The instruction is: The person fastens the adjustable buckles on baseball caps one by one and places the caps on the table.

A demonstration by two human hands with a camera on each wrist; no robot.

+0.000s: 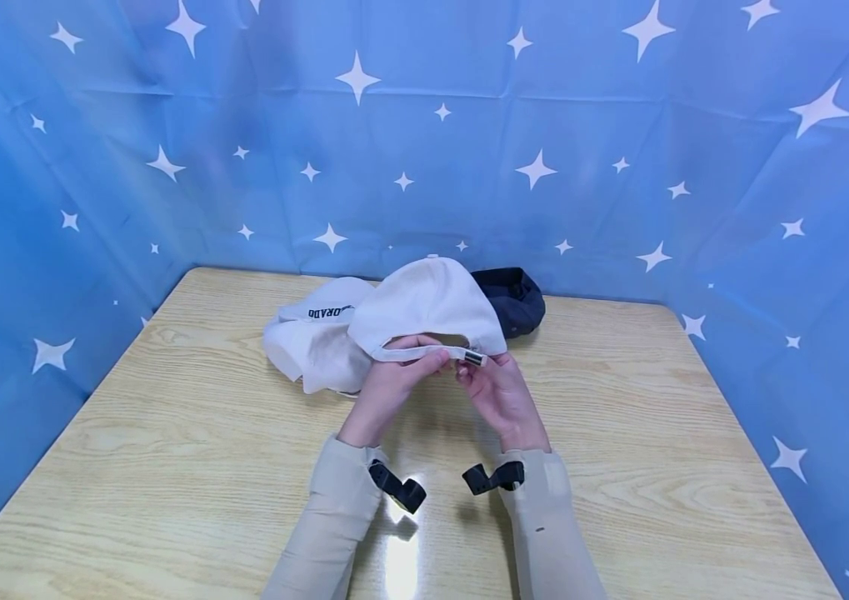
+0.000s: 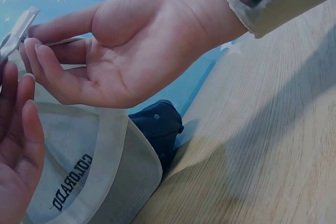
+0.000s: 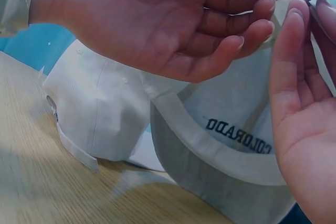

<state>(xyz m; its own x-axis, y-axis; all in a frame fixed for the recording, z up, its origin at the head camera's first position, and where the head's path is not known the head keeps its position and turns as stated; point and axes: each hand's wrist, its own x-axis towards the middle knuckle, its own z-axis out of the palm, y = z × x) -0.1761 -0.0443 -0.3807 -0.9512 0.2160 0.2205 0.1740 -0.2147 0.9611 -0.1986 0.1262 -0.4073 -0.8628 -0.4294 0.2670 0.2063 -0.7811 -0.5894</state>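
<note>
Both hands hold a white baseball cap (image 1: pixel 431 304) above the table, its back opening and strap toward me. My left hand (image 1: pixel 385 385) grips the strap at the opening, thumb in front and fingers behind. At the strap's other end, by a metal buckle (image 1: pixel 474 358), my right hand (image 1: pixel 501 398) pinches the strap between thumb and fingers. In the left wrist view the right hand (image 2: pixel 131 45) shows palm-on, its other fingers curled. Inside the held cap, dark reversed COLORADO lettering (image 3: pixel 239 136) shows in the right wrist view, above the brim (image 3: pixel 210 174).
Left of the held cap, a second white cap (image 1: pixel 319 333) with dark lettering lies on the wooden table (image 1: pixel 169 467). A navy cap (image 1: pixel 517 304) lies behind it to the right. A blue star-patterned curtain (image 1: pixel 424 133) stands along the table's back and sides.
</note>
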